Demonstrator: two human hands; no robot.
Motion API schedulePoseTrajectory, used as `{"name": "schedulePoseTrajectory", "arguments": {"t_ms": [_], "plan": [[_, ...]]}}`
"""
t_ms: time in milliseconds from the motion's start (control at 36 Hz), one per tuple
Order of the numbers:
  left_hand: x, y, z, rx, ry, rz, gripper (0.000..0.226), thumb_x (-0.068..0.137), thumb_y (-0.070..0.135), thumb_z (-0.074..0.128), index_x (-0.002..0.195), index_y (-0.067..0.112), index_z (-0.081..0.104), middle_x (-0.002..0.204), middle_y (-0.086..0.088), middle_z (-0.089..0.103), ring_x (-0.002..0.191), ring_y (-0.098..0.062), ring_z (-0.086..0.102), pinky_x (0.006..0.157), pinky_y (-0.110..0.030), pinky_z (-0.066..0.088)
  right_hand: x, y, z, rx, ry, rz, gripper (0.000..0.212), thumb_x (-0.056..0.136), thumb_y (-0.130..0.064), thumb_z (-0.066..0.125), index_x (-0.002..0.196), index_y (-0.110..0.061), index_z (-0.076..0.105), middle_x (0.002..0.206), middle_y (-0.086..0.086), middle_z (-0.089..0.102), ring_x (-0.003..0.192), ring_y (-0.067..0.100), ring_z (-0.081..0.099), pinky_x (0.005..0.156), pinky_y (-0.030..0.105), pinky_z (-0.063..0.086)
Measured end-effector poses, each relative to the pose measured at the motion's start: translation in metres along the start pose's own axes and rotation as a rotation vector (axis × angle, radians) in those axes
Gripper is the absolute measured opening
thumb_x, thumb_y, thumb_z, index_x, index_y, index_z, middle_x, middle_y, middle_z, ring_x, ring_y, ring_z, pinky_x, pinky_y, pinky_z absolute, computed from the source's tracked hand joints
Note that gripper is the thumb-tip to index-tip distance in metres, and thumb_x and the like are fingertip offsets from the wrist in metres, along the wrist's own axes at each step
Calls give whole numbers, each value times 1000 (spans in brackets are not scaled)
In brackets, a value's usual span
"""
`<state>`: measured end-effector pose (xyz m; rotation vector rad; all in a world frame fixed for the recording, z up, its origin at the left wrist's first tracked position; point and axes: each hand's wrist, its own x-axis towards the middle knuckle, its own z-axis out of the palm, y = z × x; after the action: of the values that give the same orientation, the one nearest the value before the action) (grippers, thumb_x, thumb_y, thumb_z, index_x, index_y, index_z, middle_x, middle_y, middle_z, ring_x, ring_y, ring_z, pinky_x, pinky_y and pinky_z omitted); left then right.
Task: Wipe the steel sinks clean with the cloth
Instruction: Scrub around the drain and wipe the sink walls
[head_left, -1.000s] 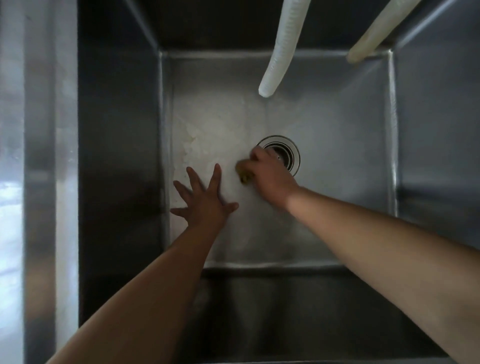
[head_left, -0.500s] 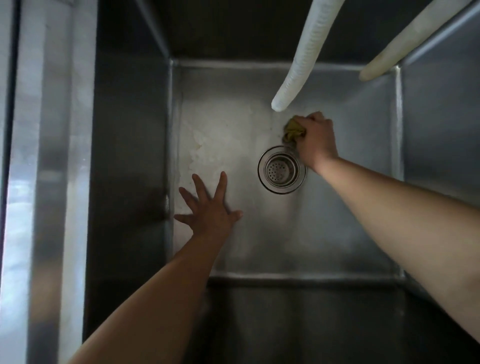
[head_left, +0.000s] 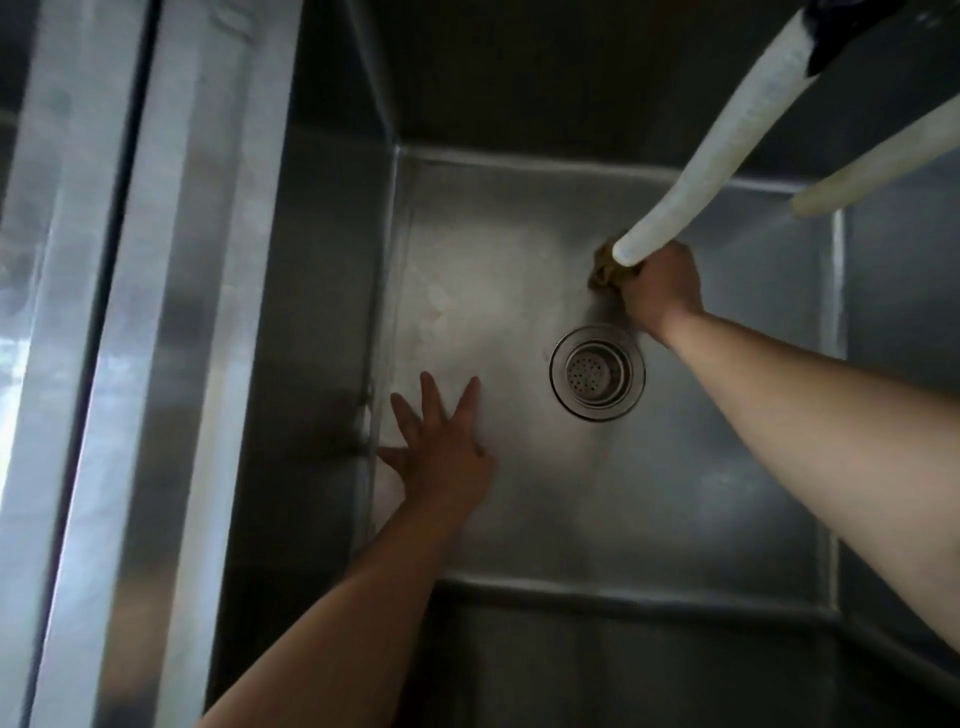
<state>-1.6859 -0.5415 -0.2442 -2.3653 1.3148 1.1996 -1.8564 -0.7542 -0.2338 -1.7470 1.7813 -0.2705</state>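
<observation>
Lying bunched on the floor of the steel sink (head_left: 519, 218), just beyond the drain (head_left: 597, 372), a yellowish cloth (head_left: 602, 267) is being gripped by the right hand (head_left: 658, 290), whose fingers are curled tight round it. Part of the cloth is being hidden by the tip of a white hose (head_left: 691, 171) hanging from above. A second hose (head_left: 878, 166) is hanging to the right. The left hand (head_left: 444, 452) is being pressed flat on the sink floor near the left wall, its fingers straight and spread apart.
</observation>
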Motion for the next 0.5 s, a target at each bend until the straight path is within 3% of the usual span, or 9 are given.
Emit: {"name": "schedulePoseTrajectory", "arguments": {"t_ms": [83, 139, 194, 278, 333, 389, 444, 500], "plan": [[-6, -9, 1, -21, 18, -5, 84, 88, 38, 60, 152, 49, 6, 163, 0, -21, 149, -35, -17, 114, -67, 12, -8, -6, 12, -31, -176, -165, 26, 85, -10, 56, 97, -26, 73, 99, -5, 68, 96, 16, 63, 82, 18, 42], [-11, -12, 0, -40, 39, -29, 82, 88, 41, 59, 152, 48, 9, 164, -3, -15, 150, -36, -10, 118, -60, 13, -26, -10, 25, -98, -349, -389, 31, 85, -3, 60, 107, -19, 75, 100, 2, 69, 95, 20, 62, 80, 11, 33], [-15, -13, -5, -58, 46, -62, 79, 87, 44, 57, 152, 48, 12, 165, -3, -8, 150, -36, -4, 119, -56, 12, -48, -12, 36, -182, -498, -531, 38, 84, 1, 62, 115, -19, 73, 110, 8, 68, 101, 28, 60, 86, 17, 34], [-20, -8, -21, -101, 18, -69, 71, 86, 48, 55, 149, 45, 24, 162, -2, 13, 149, -32, 11, 119, -52, 16, -72, -9, 45, -294, -696, -581, 46, 83, -1, 62, 124, -22, 68, 122, 8, 64, 111, 32, 56, 97, 36, 43], [-28, -2, -41, -97, -28, -5, 69, 86, 47, 56, 149, 39, 29, 158, -3, 26, 144, -30, 23, 118, -46, 23, -78, -10, 45, -334, -809, -520, 45, 82, -6, 65, 124, -22, 68, 122, 7, 64, 114, 27, 58, 97, 34, 45], [-41, 5, -68, -117, -52, 65, 68, 87, 44, 57, 149, 37, 32, 157, -2, 29, 144, -27, 25, 119, -39, 23, -77, -16, 40, -295, -817, -374, 42, 81, -13, 70, 121, -24, 69, 118, 3, 66, 110, 21, 61, 90, 26, 46], [-59, 11, -99, -167, -3, 159, 63, 89, 42, 59, 148, 37, 36, 158, -1, 29, 146, -25, 22, 120, -38, 22, -67, -20, 32, -152, -691, -183, 40, 76, -14, 76, 114, -26, 70, 107, 1, 67, 97, 19, 64, 75, 21, 46], [-77, 12, -131, -191, 144, 298, 58, 88, 36, 62, 144, 34, 45, 154, -2, 37, 144, -25, 28, 118, -40, 28, -57, -26, 21, 98, -552, 57, 45, 71, -11, 83, 112, -24, 69, 97, 3, 65, 85, 20, 64, 71, 24, 50]]}}
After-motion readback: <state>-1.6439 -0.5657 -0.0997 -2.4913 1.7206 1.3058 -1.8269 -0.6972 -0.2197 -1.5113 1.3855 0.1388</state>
